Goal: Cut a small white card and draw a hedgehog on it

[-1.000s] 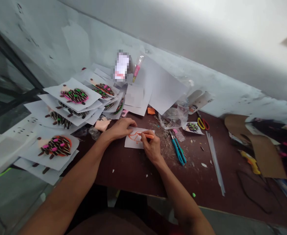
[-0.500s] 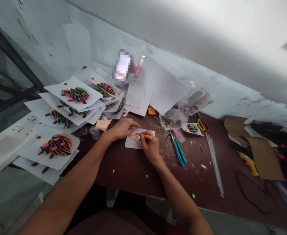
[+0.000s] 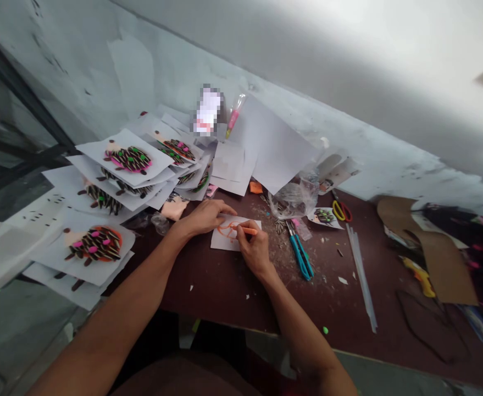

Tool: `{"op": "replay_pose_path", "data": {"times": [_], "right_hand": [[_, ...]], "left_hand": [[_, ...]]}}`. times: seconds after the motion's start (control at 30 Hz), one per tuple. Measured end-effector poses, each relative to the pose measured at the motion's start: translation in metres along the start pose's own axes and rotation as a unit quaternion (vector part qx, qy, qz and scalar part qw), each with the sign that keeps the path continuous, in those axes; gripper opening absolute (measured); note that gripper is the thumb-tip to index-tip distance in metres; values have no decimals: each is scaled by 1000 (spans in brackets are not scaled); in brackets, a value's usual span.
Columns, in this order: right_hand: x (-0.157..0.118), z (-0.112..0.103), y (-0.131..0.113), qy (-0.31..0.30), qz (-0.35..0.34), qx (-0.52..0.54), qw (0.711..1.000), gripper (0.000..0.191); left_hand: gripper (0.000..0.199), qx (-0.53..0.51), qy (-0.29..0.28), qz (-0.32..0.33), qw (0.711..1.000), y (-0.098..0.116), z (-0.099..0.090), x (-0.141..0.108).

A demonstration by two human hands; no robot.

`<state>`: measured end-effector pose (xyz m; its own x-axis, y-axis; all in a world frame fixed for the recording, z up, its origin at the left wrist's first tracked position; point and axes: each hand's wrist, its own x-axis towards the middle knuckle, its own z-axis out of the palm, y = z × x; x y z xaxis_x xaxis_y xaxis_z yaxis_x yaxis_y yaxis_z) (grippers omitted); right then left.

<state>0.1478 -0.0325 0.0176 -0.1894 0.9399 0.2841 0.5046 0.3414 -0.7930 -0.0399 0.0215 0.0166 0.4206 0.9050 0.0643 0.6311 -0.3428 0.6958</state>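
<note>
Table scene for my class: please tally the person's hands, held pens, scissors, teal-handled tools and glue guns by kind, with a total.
Left hand and right hand: 2
Orange pen, held in the right hand: 1
Yellow-and-red-handled scissors: 1
Teal-handled tool: 1
Yellow glue gun: 1
Total: 6

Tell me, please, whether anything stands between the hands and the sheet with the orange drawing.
Nothing visible does: the right hand holds an orange pen at the sheet, and the left hand is at its upper-left edge. The teal-handled tool lies to the right.
</note>
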Motion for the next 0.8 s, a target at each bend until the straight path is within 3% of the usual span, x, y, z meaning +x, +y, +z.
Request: {"op": "replay_pose_path", "data": {"times": [0.8], "right_hand": [[3,-4,1,6,0,-32,999,25]], "left_hand": [[33,37,-10,11,999,-6,2,1]]}}
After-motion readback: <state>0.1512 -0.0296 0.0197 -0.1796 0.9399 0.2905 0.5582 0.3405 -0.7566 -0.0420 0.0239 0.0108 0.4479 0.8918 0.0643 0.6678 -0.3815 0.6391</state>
